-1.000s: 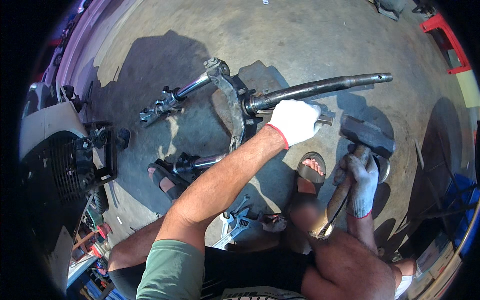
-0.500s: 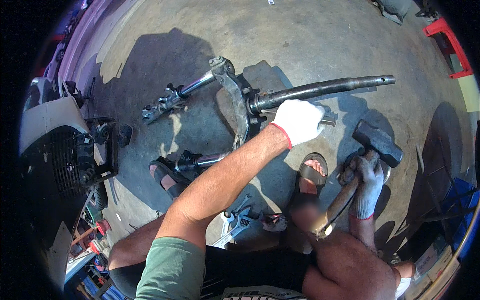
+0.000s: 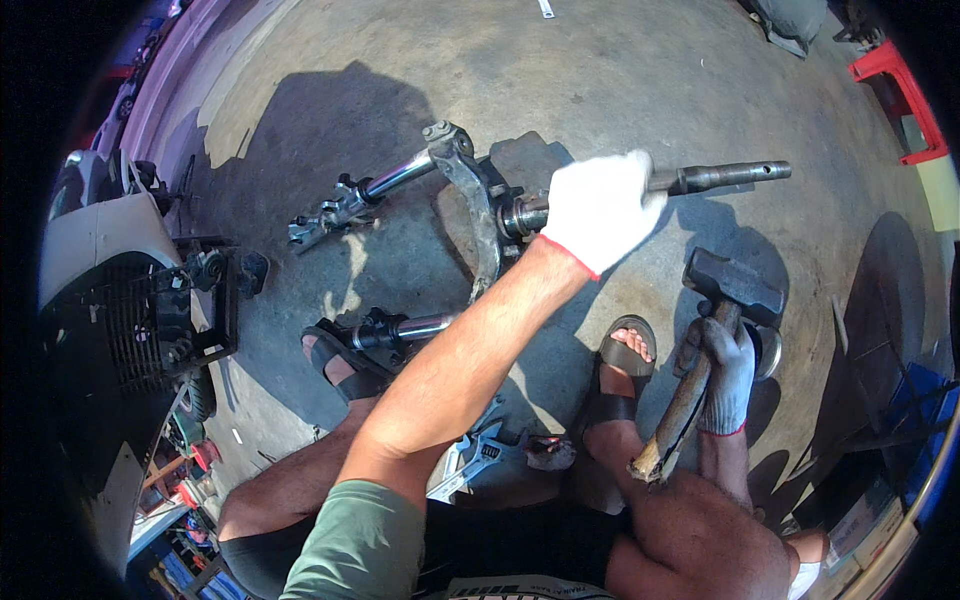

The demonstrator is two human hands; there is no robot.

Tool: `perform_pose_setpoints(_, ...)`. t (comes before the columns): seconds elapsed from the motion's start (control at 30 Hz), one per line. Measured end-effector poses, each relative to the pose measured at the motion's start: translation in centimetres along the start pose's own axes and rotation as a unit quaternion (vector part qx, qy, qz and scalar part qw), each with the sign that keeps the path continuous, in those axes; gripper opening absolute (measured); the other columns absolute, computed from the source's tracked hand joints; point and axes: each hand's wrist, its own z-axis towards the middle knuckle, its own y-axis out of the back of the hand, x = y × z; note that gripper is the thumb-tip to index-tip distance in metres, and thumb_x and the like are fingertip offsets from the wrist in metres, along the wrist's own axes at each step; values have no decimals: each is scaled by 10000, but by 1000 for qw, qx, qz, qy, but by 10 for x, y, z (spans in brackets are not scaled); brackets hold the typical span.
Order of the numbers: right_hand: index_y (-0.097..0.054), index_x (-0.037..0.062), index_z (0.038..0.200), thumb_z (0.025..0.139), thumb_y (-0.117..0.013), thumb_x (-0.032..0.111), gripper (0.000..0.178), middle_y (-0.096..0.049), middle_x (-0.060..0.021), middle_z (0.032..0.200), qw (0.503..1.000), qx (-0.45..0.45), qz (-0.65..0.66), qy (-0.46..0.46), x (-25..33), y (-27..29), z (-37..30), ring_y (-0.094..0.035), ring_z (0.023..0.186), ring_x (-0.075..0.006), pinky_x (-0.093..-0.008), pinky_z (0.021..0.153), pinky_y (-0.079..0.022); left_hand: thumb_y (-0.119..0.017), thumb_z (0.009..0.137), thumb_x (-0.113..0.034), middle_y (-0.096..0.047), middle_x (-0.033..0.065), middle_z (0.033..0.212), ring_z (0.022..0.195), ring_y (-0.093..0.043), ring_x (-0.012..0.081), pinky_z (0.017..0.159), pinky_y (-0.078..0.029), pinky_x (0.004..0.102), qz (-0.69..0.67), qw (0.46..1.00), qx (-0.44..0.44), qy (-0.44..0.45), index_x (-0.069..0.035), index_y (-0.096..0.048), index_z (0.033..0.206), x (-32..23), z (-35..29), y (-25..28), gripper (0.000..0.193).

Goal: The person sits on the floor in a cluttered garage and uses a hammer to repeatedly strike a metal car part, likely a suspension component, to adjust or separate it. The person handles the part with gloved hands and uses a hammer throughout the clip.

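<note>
A motorcycle front fork lies on the floor ahead of me, with its dark triple clamp [image 3: 482, 215], two shiny fork legs [image 3: 400, 172] and a long steering stem [image 3: 735, 176] pointing right. My left hand [image 3: 603, 208], in a white glove with a red cuff, is closed around the middle of the stem and hides that part. The metal bar it held before is not visible now. My right hand [image 3: 726, 372], gloved too, grips a sledgehammer [image 3: 735, 287] by its wooden handle, close under the head. The head is raised near my right knee, apart from the fork.
Wrenches [image 3: 478, 458] lie between my sandalled feet, beside a small crumpled bundle [image 3: 549, 452]. A vehicle's front part [image 3: 110, 250] stands on the left. A red plastic stool [image 3: 900, 100] is at the far right, and dark mats [image 3: 400, 250] lie under the fork.
My left hand has moved up from the bar below the stem onto the stem itself. The sledgehammer in my right hand has shifted slightly left.
</note>
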Motion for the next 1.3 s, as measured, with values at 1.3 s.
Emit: perform_pose_setpoints(1.3,-685,51,904,907,-666,276,226,-608,-17,726,921,175,-348,1,174,-93,127,-519,589,-121,-263,547,-403,-687,874,-359,-715,179,852,835,-706,356,732,-555,455,-8,981,-18,191,-58,-683,945,27,36,-28,309)
